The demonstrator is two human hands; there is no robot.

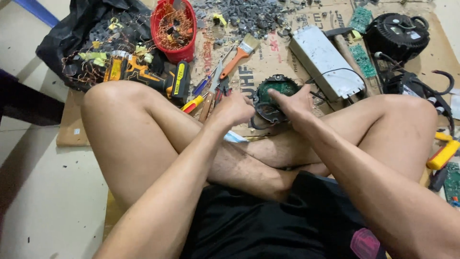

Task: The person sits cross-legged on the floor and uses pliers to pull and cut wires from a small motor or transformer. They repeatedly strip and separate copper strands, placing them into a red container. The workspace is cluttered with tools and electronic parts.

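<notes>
- Person seated cross-legged on the floor, bare knees raised either side of the work area
- Left hand [234, 109]: fingers curled into a closed fist beside the round black housing [273, 98]; whether it grips a small tool or part cannot be told, the palm being turned away
- Right hand [293, 101]: fingers spread and pressed down on the housing's rim, steadying it
- The housing, with a green circuit board [282, 88] showing inside, lies on the cardboard sheet [268, 57] just ahead of the crossed shins, a thin black cable [335, 72] looping off to its right
- Just left of the fist: pliers and screwdrivers [203, 93] in a loose cluster, a cordless drill [143, 72] beyond them
- Further out: paintbrush [242, 52], grey metal box [323, 60], red bucket [173, 29] of copper wire, a pile of grey fragments [249, 14]
- Risk, judged: the housing is held by fingertip pressure alone; a slip could drive fingers against board edges or solder points
- Risk, judged: bare legs sit close to sharp tools and debris; a shifted knee could meet a blade tip
- Risk, judged: the cable could snag a wrist and drag the housing
</notes>
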